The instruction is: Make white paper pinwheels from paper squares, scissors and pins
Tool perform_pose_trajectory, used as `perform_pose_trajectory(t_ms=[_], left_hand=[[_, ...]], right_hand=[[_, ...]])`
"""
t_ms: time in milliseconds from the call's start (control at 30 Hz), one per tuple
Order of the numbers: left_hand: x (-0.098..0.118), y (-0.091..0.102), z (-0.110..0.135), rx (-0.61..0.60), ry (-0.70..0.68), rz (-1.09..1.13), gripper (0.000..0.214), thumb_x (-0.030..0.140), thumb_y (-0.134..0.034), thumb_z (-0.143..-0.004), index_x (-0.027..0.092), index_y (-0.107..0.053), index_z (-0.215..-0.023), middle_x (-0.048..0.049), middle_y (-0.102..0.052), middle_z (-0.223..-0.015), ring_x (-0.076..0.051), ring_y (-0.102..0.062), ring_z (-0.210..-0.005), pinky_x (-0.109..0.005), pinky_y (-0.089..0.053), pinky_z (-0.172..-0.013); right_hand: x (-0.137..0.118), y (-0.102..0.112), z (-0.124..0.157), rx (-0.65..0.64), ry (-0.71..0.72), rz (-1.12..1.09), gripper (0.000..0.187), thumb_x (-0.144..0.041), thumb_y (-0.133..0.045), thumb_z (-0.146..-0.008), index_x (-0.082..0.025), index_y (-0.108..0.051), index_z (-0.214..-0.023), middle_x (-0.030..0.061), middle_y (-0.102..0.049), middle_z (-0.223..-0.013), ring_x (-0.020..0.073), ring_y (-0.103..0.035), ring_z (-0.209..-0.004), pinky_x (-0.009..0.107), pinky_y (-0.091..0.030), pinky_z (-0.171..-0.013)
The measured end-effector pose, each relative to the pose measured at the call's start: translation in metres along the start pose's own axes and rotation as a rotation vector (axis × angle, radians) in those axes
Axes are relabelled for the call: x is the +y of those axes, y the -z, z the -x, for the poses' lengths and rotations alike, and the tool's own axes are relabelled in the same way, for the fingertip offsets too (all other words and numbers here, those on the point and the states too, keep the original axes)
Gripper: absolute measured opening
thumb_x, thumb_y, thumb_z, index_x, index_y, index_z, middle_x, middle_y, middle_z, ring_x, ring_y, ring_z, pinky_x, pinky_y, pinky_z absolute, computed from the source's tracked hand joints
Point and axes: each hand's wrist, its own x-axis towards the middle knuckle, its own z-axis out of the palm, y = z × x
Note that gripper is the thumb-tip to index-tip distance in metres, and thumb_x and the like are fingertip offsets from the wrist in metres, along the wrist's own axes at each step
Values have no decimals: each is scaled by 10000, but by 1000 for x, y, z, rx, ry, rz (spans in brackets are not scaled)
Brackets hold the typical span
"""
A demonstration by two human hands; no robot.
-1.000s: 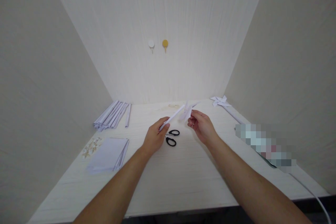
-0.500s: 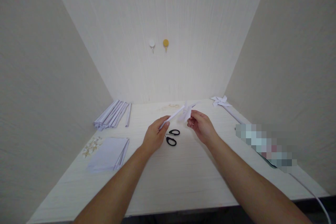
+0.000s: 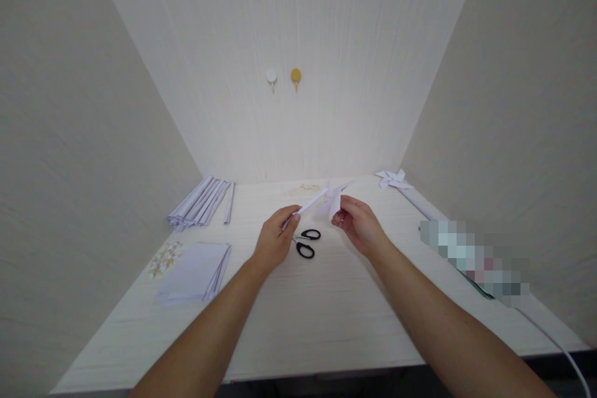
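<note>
In my left hand [image 3: 274, 237] is a white rolled paper stick [image 3: 311, 202], gripped between thumb and fingers and slanting up to the right. My right hand [image 3: 358, 224] pinches the folded white paper pinwheel [image 3: 334, 200] by one blade. The stick's far end meets the pinwheel's middle; whether the two are joined I cannot tell. Scissors with black handles [image 3: 305, 250] lie on the table just right of my left hand, their blades mostly hidden by it.
On the white table [image 3: 298, 323], several rolled paper sticks [image 3: 198, 202] lie at the back left. Nearer are a stack of paper sheets [image 3: 193, 270] and small gold-and-white pieces [image 3: 165, 259]. At right lie another pinwheel [image 3: 393, 179], a blurred-out object [image 3: 471, 258] and a white cable [image 3: 550, 339].
Both hands stay almost in place. The pinwheel has turned slightly in my right hand, and the view has shifted a little.
</note>
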Motion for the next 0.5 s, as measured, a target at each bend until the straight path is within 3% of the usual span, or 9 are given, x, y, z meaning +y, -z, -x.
perform_pose_trajectory(t_ms=[500], left_hand=[[-13, 0, -2, 20, -178, -178, 312, 340, -503, -1004, 244, -661, -1255, -72, -713, -1219, -225, -641, -1137, -389, -489, -1015]], right_hand=[[2, -1, 2, -58, 1, 54, 216, -351, -827, -656, -173, -726, -726, -12, -597, -655, 105, -469, -583, 258, -386, -575]])
